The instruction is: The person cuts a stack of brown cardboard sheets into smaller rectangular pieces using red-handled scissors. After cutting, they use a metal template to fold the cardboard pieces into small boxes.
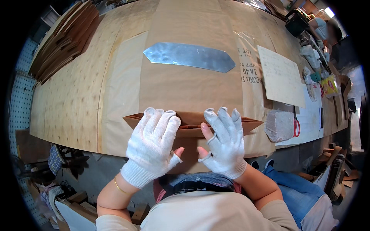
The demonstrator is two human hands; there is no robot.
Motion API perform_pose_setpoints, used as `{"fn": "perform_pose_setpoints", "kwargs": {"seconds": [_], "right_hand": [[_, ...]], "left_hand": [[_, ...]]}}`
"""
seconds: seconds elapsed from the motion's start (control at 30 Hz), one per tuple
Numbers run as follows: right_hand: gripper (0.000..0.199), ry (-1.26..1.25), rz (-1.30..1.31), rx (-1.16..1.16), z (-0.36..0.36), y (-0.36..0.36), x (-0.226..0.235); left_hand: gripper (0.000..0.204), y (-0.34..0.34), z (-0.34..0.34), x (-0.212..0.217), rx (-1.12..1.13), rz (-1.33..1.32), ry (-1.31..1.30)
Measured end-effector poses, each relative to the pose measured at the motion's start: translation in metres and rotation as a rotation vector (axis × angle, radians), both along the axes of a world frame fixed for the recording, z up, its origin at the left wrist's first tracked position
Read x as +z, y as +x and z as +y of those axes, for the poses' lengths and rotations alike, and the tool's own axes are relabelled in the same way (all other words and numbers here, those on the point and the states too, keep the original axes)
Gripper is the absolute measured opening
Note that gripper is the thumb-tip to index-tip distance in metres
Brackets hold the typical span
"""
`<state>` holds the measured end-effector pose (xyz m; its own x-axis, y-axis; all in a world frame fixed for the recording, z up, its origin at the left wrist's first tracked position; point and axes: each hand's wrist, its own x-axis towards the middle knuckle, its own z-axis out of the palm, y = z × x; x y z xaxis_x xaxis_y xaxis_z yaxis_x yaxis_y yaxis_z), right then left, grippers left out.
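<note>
Across the near side of the table lies a folded brown paper piece (pixel 189 132), with pointed ends and a gap between its layers. My left hand (pixel 151 140), in a white knit glove with a bare thumb tip, rests on its left half with fingers stretched out. On the right half is my right hand (pixel 226 144), gloved the same way, its fingers extended and slightly spread; bare fingertips show on its thumb side. Farther off, a shiny metal plate (pixel 189 57) with pointed ends lies flat on the long brown paper sheet (pixel 189 90).
Brown sheets (pixel 67 40) are stacked at far left on the wooden table (pixel 73 104). To the right are a pale board (pixel 280 75), a plastic-wrapped block (pixel 279 126) and red-handled scissors (pixel 296 128). A person (pixel 327 30) is at far right; jeans-clad legs (pixel 295 190) show close by.
</note>
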<state>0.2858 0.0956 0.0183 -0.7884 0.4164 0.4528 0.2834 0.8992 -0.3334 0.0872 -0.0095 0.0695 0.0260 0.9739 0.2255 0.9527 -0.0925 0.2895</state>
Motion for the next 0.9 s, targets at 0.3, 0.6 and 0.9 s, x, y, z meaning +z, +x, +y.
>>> {"fn": "perform_pose_setpoints", "kwargs": {"seconds": [0.3, 0.6, 0.9], "right_hand": [[0.057, -0.075, -0.051, 0.042, -0.006, 0.004, -0.002], [0.054, -0.074, -0.012, -0.072, -0.010, 0.011, 0.003], [0.057, 0.071, -0.067, 0.035, -0.008, 0.009, -0.003]], "left_hand": [[0.062, -0.002, -0.004, -0.004, -0.018, 0.023, -0.013], [0.063, -0.003, -0.006, 0.001, -0.017, -0.002, -0.064], [0.036, -0.008, 0.026, 0.007, 0.053, 0.093, -0.233]]}}
